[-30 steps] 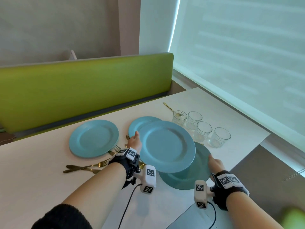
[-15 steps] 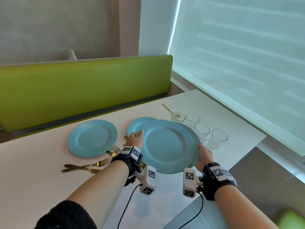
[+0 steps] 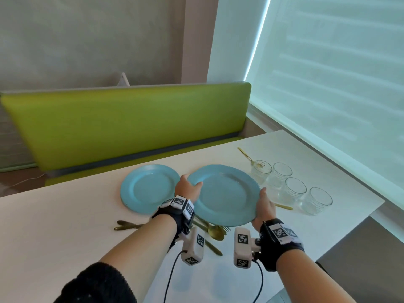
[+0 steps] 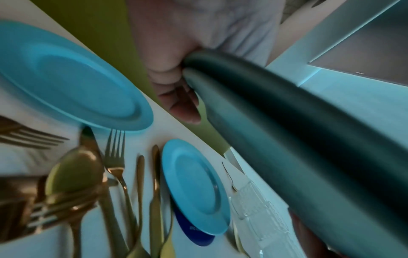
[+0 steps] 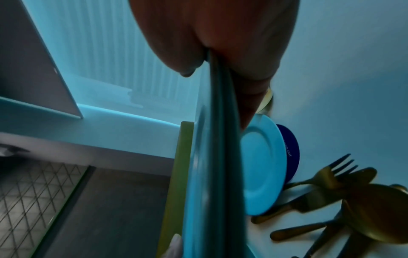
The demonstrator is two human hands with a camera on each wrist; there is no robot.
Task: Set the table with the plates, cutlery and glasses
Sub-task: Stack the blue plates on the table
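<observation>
Both hands carry stacked blue plates (image 3: 225,193) above the white table (image 3: 54,226). The left wrist view shows 2 rims pressed together.

Left hand (image 3: 187,189): thumb curled over the stack's left rim, fingers (image 4: 181,103) underneath, gripping. Right hand (image 3: 263,207): thumb on top of the right rim, fingers below, pinching the edge.

The stack spans the gap between the hands, face up, roughly level, near edge slightly lower.

1 more blue plate (image 3: 149,188) lies flat just left of the left hand. Below the stack, a smaller blue plate (image 4: 195,185) rests on a dark blue disc (image 4: 194,233).

Gold cutlery (image 3: 213,234) lies beneath and behind both wrists, handles mostly pointing towards the person.

4 glasses (image 3: 295,189) stand in a row beyond the right hand.
</observation>
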